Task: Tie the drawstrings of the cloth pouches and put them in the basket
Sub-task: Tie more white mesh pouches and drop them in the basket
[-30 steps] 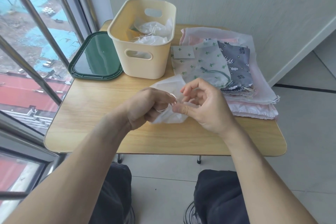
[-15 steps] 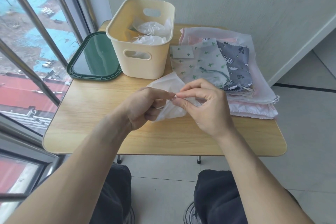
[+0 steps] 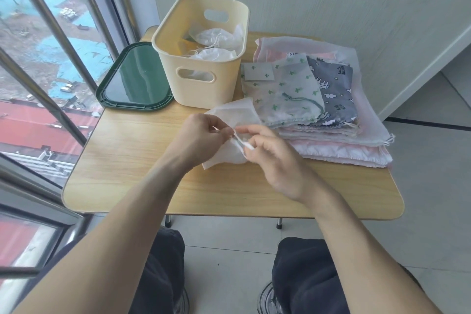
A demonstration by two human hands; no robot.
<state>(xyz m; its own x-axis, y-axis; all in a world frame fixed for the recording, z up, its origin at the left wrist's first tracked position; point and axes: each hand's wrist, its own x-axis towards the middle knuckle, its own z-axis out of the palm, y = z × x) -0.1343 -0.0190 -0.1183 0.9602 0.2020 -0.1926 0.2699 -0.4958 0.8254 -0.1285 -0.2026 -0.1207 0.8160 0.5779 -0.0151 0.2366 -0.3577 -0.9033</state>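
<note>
Left hand [image 3: 197,135] and right hand [image 3: 274,158] meet over wooden counter [image 3: 122,160], fingers of each pinching white drawstring [image 3: 240,142] of white cloth pouch [image 3: 233,115], held just above counter. Cream basket [image 3: 204,84] behind, tied white pouches [image 3: 216,44] inside. Stack of printed pouches [image 3: 318,99] right. Green lid [image 3: 135,79] left of basket.

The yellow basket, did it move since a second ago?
No. The basket sits in the same spot beside the green lid at the table's far edge.
</note>
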